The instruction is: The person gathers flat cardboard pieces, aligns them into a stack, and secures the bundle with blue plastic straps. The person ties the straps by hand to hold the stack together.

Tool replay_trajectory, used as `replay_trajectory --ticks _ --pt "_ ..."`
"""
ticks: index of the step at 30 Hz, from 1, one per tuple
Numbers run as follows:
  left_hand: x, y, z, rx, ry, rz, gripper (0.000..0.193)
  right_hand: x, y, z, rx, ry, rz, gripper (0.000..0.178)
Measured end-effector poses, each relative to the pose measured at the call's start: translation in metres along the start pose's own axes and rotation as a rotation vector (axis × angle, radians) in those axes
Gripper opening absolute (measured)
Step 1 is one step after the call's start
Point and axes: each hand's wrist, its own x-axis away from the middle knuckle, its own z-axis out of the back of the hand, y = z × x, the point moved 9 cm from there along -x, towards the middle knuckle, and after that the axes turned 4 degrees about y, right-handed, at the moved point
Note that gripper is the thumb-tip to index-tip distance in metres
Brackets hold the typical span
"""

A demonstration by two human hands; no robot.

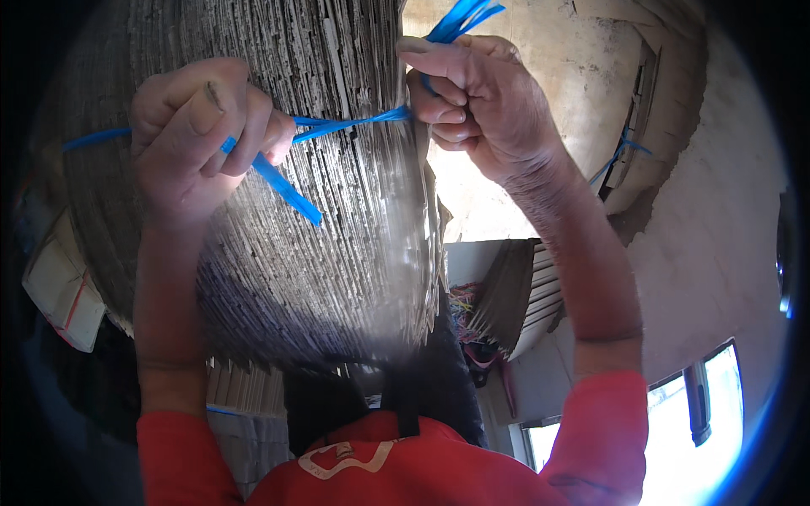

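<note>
A thick stack of grey flat sheets (287, 244), likely cardboard, stands edge-on in front of me. Blue plastic strapping (344, 125) runs across its edges and crosses over itself between my hands. Closed in a fist, my left hand (198, 135) grips one part of the strap, and a loose tail hangs below the fingers. My right hand (481, 105) is also closed, near the stack's right edge, with the strap wrapped in its fingers. Frayed blue ends stick up above that thumb. What lies inside each fist is hidden.
Another tied bundle with a blue strap (623, 152) lies at the right. More folded sheets (502, 295) and a whitish box-like piece (67, 282) lie lower down on either side. A bright window (700, 422) is at the lower right, and pale stacked sheets (245, 388) sit at the lower left.
</note>
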Motion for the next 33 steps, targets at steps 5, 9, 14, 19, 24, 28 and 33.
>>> replay_trajectory --ticks 5,9,14,19,24,28,33 --pt "-0.005 0.005 -0.003 0.021 0.061 0.006 0.036 0.000 0.019 0.011 -0.193 0.111 0.052 0.043" --pt "-0.040 0.035 -0.072 -0.215 0.092 -0.195 0.031 -0.006 0.018 0.027 0.076 0.162 0.458 0.033" --pt "-0.117 -0.012 -0.149 -0.328 -0.141 0.128 0.041 0.013 0.027 0.028 -0.236 0.117 0.509 0.027" --pt "-0.155 -0.043 -0.105 -0.698 -0.126 0.309 0.040 0.027 0.029 0.009 -0.442 0.120 0.356 0.022" --pt "-0.168 -0.058 -0.107 -1.149 -0.253 0.273 0.020 0.022 0.042 0.007 -0.625 0.229 0.346 0.019" --pt "-0.126 0.009 -0.089 -1.171 0.052 -0.081 0.055 0.025 0.046 0.016 -0.721 0.208 0.388 0.016" --pt "-0.070 -0.031 -0.090 -0.889 -0.220 0.435 0.051 0.024 0.046 0.016 -0.743 0.098 0.470 0.014"
